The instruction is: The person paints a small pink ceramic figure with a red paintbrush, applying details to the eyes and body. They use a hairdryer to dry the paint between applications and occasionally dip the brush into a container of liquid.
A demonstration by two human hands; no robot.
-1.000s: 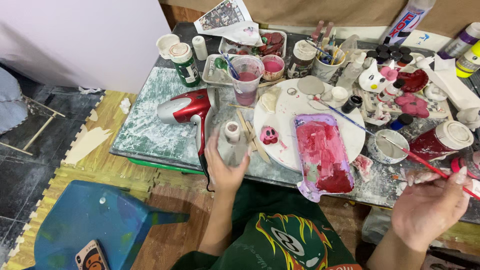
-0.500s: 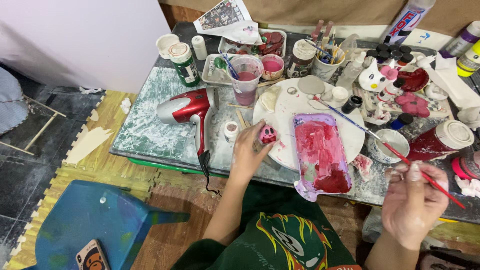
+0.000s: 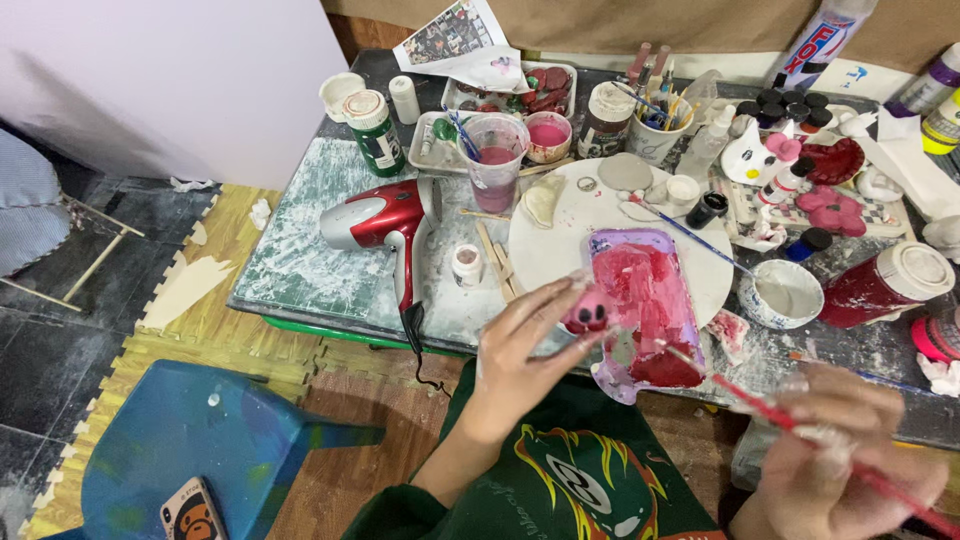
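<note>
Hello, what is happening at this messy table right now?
A person is painting small craft pieces. The left hand holds up a small pink figure with dark spots, just above the table's near edge. The right hand holds a red-tipped paintbrush, pointed toward a paint-smeared purple palette. A red hairdryer lies to the left, untouched.

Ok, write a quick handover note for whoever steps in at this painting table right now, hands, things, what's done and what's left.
Left hand: holds a small pink figure with dark eye spots, at the table's near edge.
Right hand: grips a red-handled brush, blurred, tip towards the paint tray smeared red and pink.
Red hair dryer lies on the table, left of the white round board.
Done: figure looks pink all over.
Left: cannot tell which parts lack paint.
</note>
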